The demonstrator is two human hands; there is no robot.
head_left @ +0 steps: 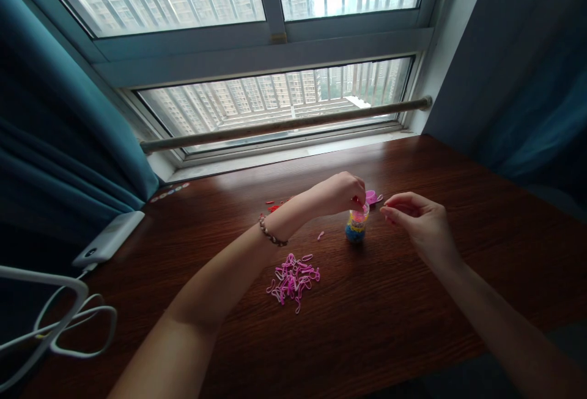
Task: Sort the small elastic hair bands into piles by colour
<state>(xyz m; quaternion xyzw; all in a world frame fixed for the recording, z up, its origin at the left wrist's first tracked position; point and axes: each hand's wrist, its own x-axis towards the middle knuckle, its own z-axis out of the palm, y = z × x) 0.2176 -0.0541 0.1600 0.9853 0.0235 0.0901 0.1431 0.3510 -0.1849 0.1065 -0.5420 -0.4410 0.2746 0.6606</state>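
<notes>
A small clear jar (356,228) stands on the brown table, with blue, yellow and pink bits layered inside. Over its mouth is my left hand (343,193), its fingers pinched together; what they hold, if anything, is hidden. To the right of the jar, my right hand (415,219) has thumb and fingertips pressed together, and anything between them is too small to name. A pink lid (370,198) lies behind the jar. Nearer to me rests a pile of pink and purple bands (293,278), and one loose pink band (320,236) lies beyond it.
Red pieces (274,208) lie partly behind my left forearm. On the left are a white device (109,240) with looped white cables (82,319) and a row of small round items (170,192). A windowsill (293,156) borders the table's (458,264) far edge.
</notes>
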